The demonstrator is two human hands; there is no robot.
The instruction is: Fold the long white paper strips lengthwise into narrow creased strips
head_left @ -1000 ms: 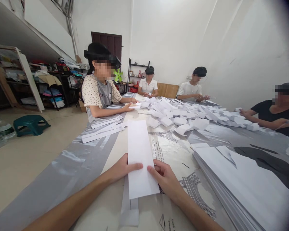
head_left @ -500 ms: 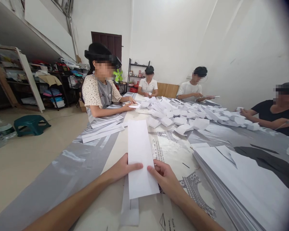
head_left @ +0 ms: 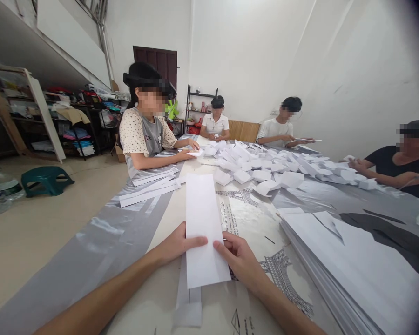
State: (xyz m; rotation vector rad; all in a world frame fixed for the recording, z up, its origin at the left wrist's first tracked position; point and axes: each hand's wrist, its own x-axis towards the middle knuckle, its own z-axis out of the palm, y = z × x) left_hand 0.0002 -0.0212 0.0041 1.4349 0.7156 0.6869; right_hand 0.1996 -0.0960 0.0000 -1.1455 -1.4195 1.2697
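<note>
Between my two hands is a long folded strip of white paper, raised over the table with its far end pointing away from me. My left hand grips its left edge, thumb flat on top and fingers hidden underneath. On the right edge, my right hand pinches the paper between its thumb and curled fingers. Partly covered by this strip, a narrower white paper piece lies on the tablecloth below. To the right is a thick stack of white sheets.
A large heap of folded white papers covers the table's far middle. Flat paper strips lie at the left edge, near a co-worker in a grey vest. Several other people sit around the table. A green stool stands on the floor.
My hands and the paper strip stay almost still. The co-worker at left has shifted their hands slightly over a paper, and the person at the back right moves the sheet they hold a little.
</note>
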